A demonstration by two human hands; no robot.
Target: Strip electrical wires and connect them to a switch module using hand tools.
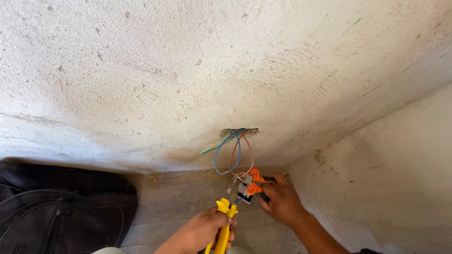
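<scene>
Yellow-handled pliers (225, 221) are gripped by the left hand (200, 233), at about 6 o'clock in the view. The fingers are wrapped tightly around the yellow handles, and the grey metal tip points up to 12 o'clock.

An orange-handled tool (256, 184) is held by the right hand (282, 202), a little toward 4 o'clock from the middle. The fingers are curled closed around it. The two tools meet at a small grey part (245, 193), which is touched by both tips. What kind of part it is cannot be told.

A bunch of wires (233, 150) is seen hanging out of a small hole (239, 132) in the rough white wall (188, 70), just above the hands at 12 o'clock. A blue wire and a red wire are looped down to the tools. A green and yellow wire is bent out toward 9 o'clock.

A black bag (56, 207) is laid on the floor at 8 o'clock, well apart from the hands. A wooden floor (174, 197) is seen under the hands. Another pale wall (391, 178) is met at the corner at 3 o'clock.
</scene>
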